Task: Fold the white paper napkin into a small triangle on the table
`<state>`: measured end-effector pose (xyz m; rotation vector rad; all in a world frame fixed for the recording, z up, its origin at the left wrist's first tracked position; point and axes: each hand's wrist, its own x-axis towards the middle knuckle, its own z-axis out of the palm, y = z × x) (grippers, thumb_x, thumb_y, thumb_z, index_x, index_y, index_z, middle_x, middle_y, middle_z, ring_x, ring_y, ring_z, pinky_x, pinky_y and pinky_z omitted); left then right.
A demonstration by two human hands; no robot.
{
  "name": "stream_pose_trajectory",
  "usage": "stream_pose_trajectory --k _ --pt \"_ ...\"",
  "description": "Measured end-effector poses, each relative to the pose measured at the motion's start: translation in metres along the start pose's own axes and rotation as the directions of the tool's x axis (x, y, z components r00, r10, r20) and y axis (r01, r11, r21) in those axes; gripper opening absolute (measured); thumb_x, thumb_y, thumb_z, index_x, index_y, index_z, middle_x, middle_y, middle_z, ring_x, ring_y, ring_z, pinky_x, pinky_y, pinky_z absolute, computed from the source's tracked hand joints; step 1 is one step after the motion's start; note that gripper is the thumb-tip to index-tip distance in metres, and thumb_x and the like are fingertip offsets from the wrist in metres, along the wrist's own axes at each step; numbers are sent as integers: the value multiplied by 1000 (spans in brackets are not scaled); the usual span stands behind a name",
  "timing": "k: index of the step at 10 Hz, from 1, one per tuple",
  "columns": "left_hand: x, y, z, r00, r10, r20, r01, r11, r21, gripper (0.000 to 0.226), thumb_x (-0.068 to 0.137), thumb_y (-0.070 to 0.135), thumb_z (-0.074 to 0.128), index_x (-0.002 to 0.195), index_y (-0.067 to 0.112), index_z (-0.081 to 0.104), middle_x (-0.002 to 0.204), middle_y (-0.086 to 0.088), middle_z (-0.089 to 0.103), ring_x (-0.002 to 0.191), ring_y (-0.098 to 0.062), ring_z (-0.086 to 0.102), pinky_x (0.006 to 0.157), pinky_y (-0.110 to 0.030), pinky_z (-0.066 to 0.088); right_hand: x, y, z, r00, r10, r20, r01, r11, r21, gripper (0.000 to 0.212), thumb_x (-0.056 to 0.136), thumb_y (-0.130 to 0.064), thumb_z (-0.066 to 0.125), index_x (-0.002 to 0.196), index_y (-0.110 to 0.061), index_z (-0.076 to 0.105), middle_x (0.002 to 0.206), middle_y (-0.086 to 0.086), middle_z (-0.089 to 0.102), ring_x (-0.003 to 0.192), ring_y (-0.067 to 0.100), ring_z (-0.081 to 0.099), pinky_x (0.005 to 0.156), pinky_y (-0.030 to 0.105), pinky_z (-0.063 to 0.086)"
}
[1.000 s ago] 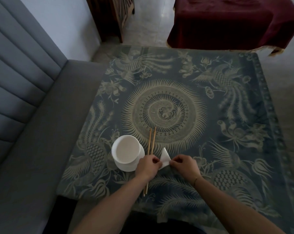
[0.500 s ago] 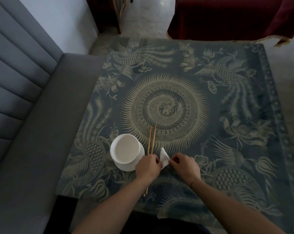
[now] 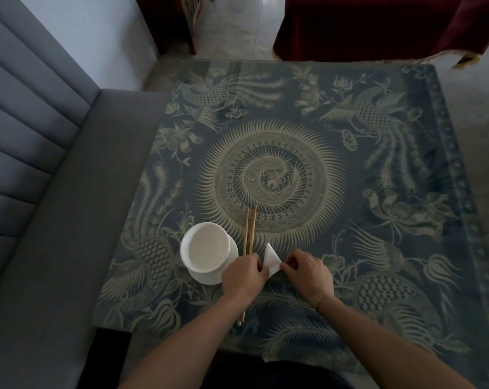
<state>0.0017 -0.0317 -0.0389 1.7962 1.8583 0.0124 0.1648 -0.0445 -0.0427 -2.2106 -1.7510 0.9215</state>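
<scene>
The white napkin [image 3: 271, 258], already a small pointed fold, lay on the worktop [image 3: 378, 234] near its front edge, pinched between the left hand [image 3: 244, 273] and right hand [image 3: 306, 272], fingers closed on its lower corners. Chopsticks [image 3: 250, 228] and a white bowl [image 3: 206, 247] sat just left. The patterned cloth stretched bare beyond; a grey sofa [image 3: 55, 220] bordered the left.

Patterned table [image 3: 307, 113] carries saucer [image 3: 209, 275], chopsticks [image 3: 250, 228], napkin [image 3: 271, 258].
</scene>
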Motion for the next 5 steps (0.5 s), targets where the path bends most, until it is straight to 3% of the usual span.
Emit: stream_pose_trajectory --k 2,5 --pt "-2 -1 -4 1000 18 -22 -18 1000 -25 25 89 50 58 82 26 59 78 10 61 68 -11 52 51 -28 30 -1 1 -1 1000 -4 -5 5 1000 29 15 85 -41 64 84 -28 58 82 -12 59 72 11 55 57 30 42" --pt "-5 -2 -3 997 40 -60 -44 997 -56 23 89 48 60 85 25 59 86 7 60 76 -17 58 60 -32 42 -8 5 -4 997 -44 -68 46 999 20 14 86 -44 63 88 -30 58 89 -12 58 81 12 56 61 32 47"
